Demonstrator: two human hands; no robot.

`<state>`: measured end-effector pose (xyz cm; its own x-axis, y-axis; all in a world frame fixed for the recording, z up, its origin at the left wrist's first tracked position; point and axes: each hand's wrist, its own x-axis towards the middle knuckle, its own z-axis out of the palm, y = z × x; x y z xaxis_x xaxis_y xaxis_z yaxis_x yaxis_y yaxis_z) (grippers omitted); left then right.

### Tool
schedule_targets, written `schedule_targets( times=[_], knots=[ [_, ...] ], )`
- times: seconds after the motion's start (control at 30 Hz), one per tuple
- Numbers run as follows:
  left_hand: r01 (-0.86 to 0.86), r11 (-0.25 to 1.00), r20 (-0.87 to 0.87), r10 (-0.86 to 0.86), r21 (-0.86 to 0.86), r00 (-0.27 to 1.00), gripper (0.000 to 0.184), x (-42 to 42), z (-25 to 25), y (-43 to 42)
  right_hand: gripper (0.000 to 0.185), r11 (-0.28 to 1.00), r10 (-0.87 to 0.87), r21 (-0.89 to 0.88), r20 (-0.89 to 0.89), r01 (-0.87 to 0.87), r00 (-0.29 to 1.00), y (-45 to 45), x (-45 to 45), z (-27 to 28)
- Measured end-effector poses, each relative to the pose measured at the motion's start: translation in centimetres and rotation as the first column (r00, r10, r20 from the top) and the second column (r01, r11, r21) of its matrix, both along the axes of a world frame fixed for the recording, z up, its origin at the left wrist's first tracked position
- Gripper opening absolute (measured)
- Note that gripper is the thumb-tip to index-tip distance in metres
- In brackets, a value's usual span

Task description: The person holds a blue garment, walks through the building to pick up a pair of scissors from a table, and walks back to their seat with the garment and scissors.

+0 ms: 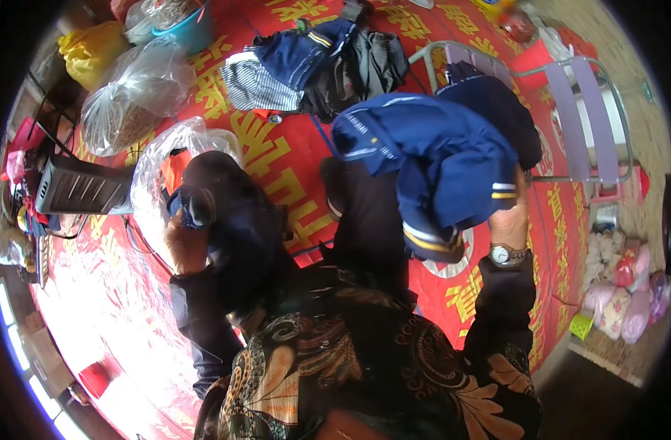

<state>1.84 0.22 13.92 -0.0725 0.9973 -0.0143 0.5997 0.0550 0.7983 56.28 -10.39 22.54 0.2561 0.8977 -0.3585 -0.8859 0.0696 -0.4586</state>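
Observation:
My right hand (510,220), with a watch on its wrist, grips a blue garment (445,154) with white and yellow striped edges. The garment hangs over my right knee area, and its folds cover most of my fingers. At my left knee, my left hand (186,242) is closed on a small dark blue cloth (194,206). Beside that hand lies an open clear plastic bag (148,187) with something orange inside. Ahead on the red mat (276,158) is a pile of clothes (306,70), blue, striped and dark.
A metal-framed chair with purple slats (585,121) stands at the right. A grey plastic stool (82,185) is at the left. Beyond it are a filled clear bag (126,114), a yellow bag (93,59) and a blue tub (192,33). Several bundles (621,301) lie far right.

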Motion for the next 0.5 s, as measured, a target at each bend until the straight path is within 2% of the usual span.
schedule_targets(
  times=[0.03, 0.07, 0.1, 0.13, 0.17, 0.2, 0.27, 0.3, 0.33, 0.4, 0.47, 0.5],
  knots=[
    [0.004, 1.0, -0.012, -0.004, -0.009, 1.0, 0.047, -0.1, 0.0, 0.0, 0.022, 0.991, -0.118, -0.041, 0.138, 0.124, 0.983, 1.0, -0.6, 1.4],
    [-0.002, 1.0, 0.027, 0.003, -0.014, 1.0, 0.047, -0.1, 0.0, -0.1, 0.023, 0.989, -0.143, 0.0, 0.18, 0.145, 0.973, 1.8, -0.5, 2.0],
    [-0.009, 0.996, 0.426, 0.045, -0.088, 0.903, 0.047, -0.6, -0.8, 0.0, 0.024, 0.986, -0.169, 0.043, 0.221, 0.164, 0.96, 2.5, -0.4, 2.6],
    [-0.032, 0.986, 0.811, 0.155, -0.166, 0.564, 0.047, -1.1, -1.7, 0.2, 0.024, 0.988, -0.084, 0.143, 0.206, 0.055, 0.975, 3.4, -0.7, 3.9],
    [-0.054, 0.964, 0.947, 0.265, -0.259, 0.184, 0.048, -1.7, -2.5, 0.3, 0.027, 0.978, -0.208, 0.072, 0.411, 0.196, 0.888, 4.9, -0.4, 4.1],
    [-0.072, 0.972, 0.927, 0.236, -0.225, 0.291, 0.048, -1.5, -2.8, 0.3, 0.03, 0.937, -0.27, -0.012, 0.607, 0.349, 0.747, 6.5, -0.2, 4.3],
    [0.004, 0.968, 0.967, 0.251, -0.251, -0.039, 0.049, -1.5, -2.3, 0.3, 0.04, 0.86, -0.368, -0.138, 0.5, 0.491, 0.784, 10.5, -3.1, 9.3],
    [-0.004, 0.968, 0.967, 0.251, -0.251, -0.043, 0.049, -1.5, -2.5, 0.3, 0.04, 0.864, -0.36, -0.138, 0.502, 0.484, 0.786, 11.9, -3.0, 10.0],
    [-0.044, 0.972, 0.96, 0.237, -0.233, 0.148, 0.048, -1.5, -2.8, 0.3, 0.04, 0.891, -0.34, -0.098, 0.505, 0.444, 0.794, 13.0, -2.6, 10.4],
    [-0.082, 0.975, 0.916, 0.224, -0.209, 0.332, 0.048, -1.7, -2.9, 0.4, 0.041, 0.915, -0.317, -0.057, 0.509, 0.4, 0.8, 16.0, -1.0, 10.4],
    [-0.011, 0.966, 0.966, 0.26, -0.26, 0.011, 0.047, -1.9, -2.6, 0.6, 0.037, 0.988, -0.138, 0.007, 0.491, 0.155, 0.86, 20.8, 3.1, 9.0],
    [-0.014, 0.966, 0.966, 0.26, -0.26, 0.008, 0.047, -1.7, -2.3, 0.4, 0.037, 0.915, 0.225, 0.255, 0.319, -0.312, 0.921, 22.6, 7.1, 7.3]
  ],
)
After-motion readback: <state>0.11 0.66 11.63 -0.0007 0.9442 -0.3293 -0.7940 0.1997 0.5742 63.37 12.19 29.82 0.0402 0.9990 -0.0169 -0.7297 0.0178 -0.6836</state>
